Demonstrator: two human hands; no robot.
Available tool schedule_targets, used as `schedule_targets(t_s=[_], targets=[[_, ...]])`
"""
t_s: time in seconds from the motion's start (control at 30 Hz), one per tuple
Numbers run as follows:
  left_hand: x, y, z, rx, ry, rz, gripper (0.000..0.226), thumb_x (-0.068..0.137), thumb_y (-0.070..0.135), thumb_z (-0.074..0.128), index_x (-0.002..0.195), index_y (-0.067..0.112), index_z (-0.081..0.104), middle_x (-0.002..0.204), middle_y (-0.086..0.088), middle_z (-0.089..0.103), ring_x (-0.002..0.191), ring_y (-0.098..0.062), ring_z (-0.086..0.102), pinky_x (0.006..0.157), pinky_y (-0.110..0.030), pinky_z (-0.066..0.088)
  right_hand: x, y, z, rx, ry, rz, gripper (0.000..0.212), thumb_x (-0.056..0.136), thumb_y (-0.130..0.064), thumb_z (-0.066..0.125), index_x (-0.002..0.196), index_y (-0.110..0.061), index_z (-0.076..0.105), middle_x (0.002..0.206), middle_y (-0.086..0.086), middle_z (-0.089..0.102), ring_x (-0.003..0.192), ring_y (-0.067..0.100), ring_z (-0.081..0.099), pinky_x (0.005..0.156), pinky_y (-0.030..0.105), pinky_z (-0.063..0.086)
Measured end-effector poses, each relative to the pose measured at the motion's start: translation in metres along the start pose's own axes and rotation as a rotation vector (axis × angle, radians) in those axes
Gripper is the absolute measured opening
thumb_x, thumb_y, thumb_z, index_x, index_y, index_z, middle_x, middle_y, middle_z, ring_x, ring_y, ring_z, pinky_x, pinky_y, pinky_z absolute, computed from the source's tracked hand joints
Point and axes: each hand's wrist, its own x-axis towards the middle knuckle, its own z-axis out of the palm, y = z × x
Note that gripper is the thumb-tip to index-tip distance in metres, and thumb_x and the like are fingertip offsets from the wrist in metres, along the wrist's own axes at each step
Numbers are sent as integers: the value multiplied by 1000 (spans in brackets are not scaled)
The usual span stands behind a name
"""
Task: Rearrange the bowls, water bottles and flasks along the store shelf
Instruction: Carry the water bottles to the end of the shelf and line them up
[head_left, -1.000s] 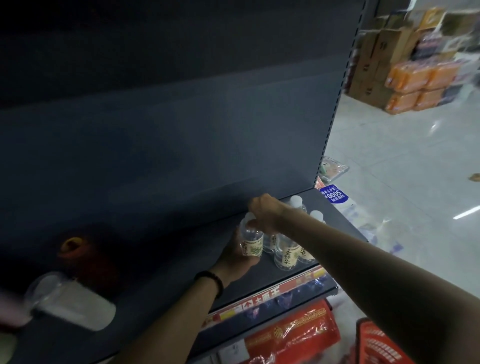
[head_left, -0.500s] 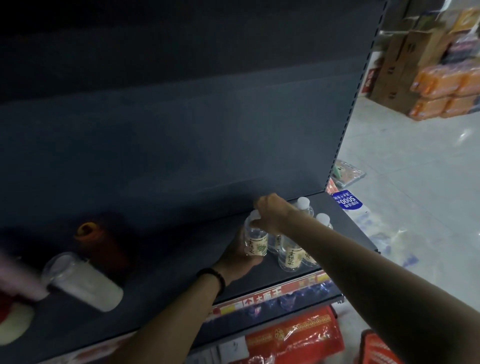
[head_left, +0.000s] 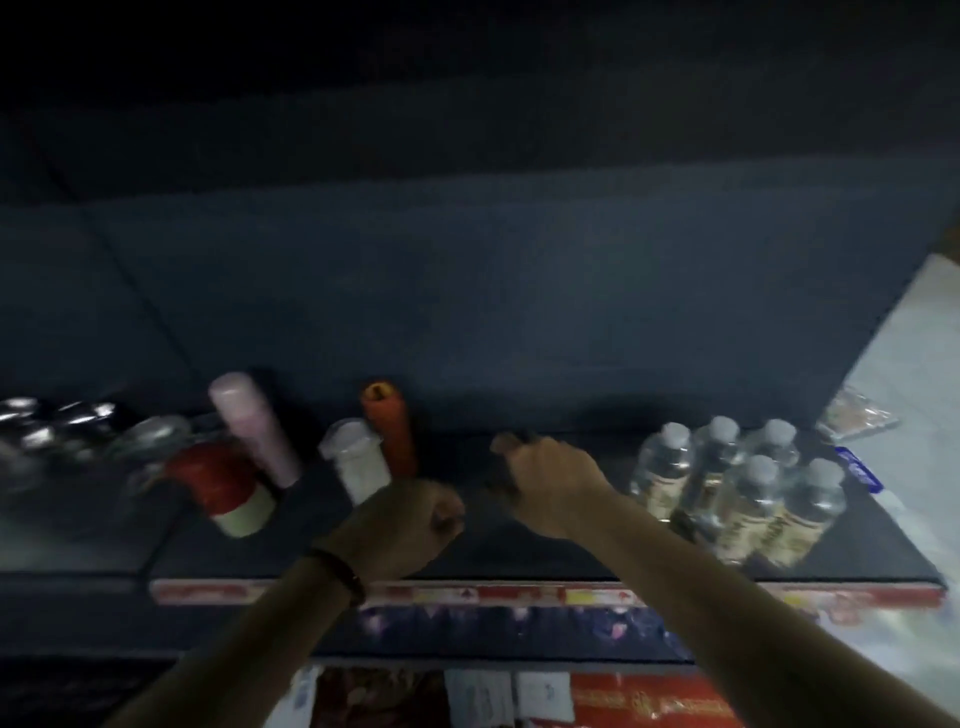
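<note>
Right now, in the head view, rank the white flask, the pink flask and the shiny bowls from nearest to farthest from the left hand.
1. white flask, just above-left of the left hand
2. pink flask, further left
3. shiny bowls, far left end of the shelf

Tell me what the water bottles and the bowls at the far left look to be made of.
Water bottles: probably clear plastic, glossy; the contents show through the walls, under pale caps and paper-like labels. Bowls: likely polished metal, perhaps steel; bright mirror-like glints on dark curved surfaces, though blur leaves it open.

Bottle labels (head_left: 748, 525) and shelf price strip (head_left: 519, 593) too blurred to read
</note>
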Motion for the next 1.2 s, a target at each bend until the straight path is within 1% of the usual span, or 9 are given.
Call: schedule_targets(t_s=[0.1,0.2,0.33,0.43,0.57,0.73,0.93,1.03,1.2], targets=[[-70,-76,-37,97,100,-104,29,93,55,60,107,33,71,104,6,79,96,-17,77,84,-33,60,12,-82,21,23,-19,-110,50,102,-51,58,144,-27,46,138,10,60,121,38,64,96,46,53],[-143,-139,-73,169,128,-164,31,92,49,53,101,28,73,97,0,77,87,-26,76,75,-35,57,22,-176,43,40,-35,-240,48,101,-52,59,140,-26,49,137,7,59,121,34,62,95,47,55],[-237,-221,-114,124,167,-364,25,88,48,54,106,38,67,104,7,75,95,-24,74,75,-35,57,36,-310,69,66,-57,-382,49,97,-50,62,140,-28,51,139,3,56,126,28,59,99,44,52],[-297,-276,-137,164,166,-444,10,96,42,59,102,35,63,102,6,69,95,-25,70,69,-35,51,48,-404,85,4,-59,-457,45,99,-54,60,134,-27,53,129,3,56,118,28,58,95,46,53],[-362,-338,-163,140,193,-541,14,98,47,63,103,34,60,105,5,67,97,-23,68,73,-36,53,63,-507,95,-51,-118,-538,49,103,-56,56,140,-24,49,130,5,52,122,29,52,99,48,51],[-413,-408,-190,126,248,-664,26,96,51,62,116,34,66,111,6,71,101,-23,71,82,-40,62,97,-604,100,-52,-138,-621,51,105,-54,55,145,-23,46,137,4,52,126,28,51,102,44,50],[-441,-498,-229,175,234,-820,25,96,52,61,106,30,64,109,2,71,101,-27,71,81,-42,62,170,-693,105,-17,-107,-707,47,105,-54,55,140,-24,49,134,2,55,123,25,55,99,41,52],[-452,-543,-253,199,227,-907,27,97,54,59,112,33,67,112,1,72,105,-27,70,81,-42,61,209,-736,105,24,-128,-742,48,105,-54,56,142,-25,49,136,1,55,123,25,56,99,43,54],[-471,-614,-289,163,252,-995,35,98,55,61,128,37,68,126,2,72,117,-24,69,89,-40,60,258,-810,108,38,-176,-784,48,104,-54,58,141,-24,50,135,1,55,122,27,59,97,46,56]])
